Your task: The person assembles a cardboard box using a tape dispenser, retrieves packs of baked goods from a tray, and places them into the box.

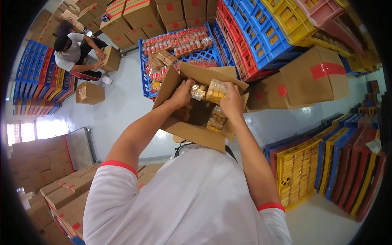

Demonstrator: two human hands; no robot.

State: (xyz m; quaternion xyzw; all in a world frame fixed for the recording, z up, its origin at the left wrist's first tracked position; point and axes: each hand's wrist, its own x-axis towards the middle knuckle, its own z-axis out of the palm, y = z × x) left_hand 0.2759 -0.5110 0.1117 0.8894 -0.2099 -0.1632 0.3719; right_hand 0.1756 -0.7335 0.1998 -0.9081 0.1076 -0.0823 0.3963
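Note:
An open cardboard carton [196, 133] is in front of my body, its flaps spread outward. Inside its far side, my left hand [182, 94] grips the end of a clear plastic pack of pale yellow food pieces [199, 92]. Close beside that pack, a second clear pack [216, 91] is held by my right hand [231, 100]. Another similar pack [216, 119] lies along the carton's right inner wall. Brown contents at the left of the carton are in shadow and hard to make out. Both hands partly cover the packs they hold.
Beyond the carton, a blue plastic crate [179, 33] holds red-and-clear food packs. Stacked crates [263, 33] and taped cartons [312, 78] rise at the right. More crates [298, 174] stand lower right. At the left, a person [72, 52] handles a box [111, 59], near an open carton [92, 93].

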